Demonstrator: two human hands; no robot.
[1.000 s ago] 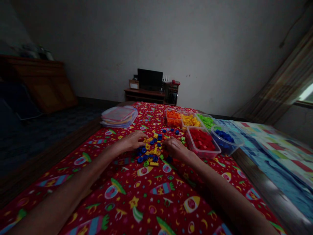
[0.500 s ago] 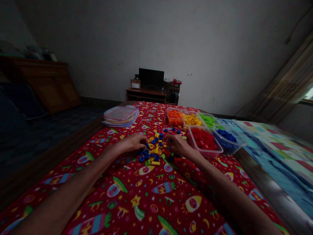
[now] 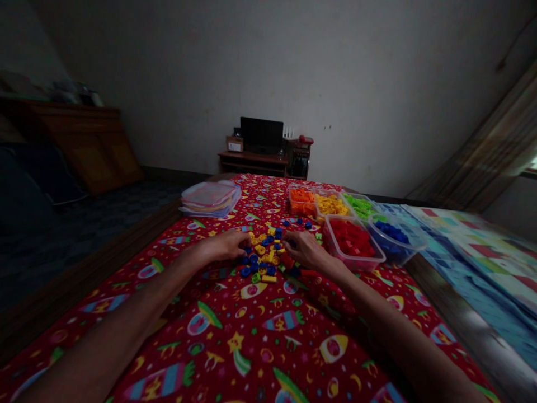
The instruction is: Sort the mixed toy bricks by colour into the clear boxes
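A small heap of mixed plastic pieces, blue, yellow, green and red, lies on a red cloth with rocket prints. My left hand rests at the heap's left edge, fingers curled down onto the pieces. My right hand sits at the heap's right edge, fingers bent and pinched among the pieces. What either hand holds is too small and dark to name.
Clear tubs stand at the right: red pieces, blue, orange, yellow, green. A stack of lids lies at the left. The table's wooden edge runs along the right. A low stand with a screen is against the far wall.
Both hands have stayed at the heap. The right hand's fingers have reached a little further into the pieces. The view has shifted slightly.
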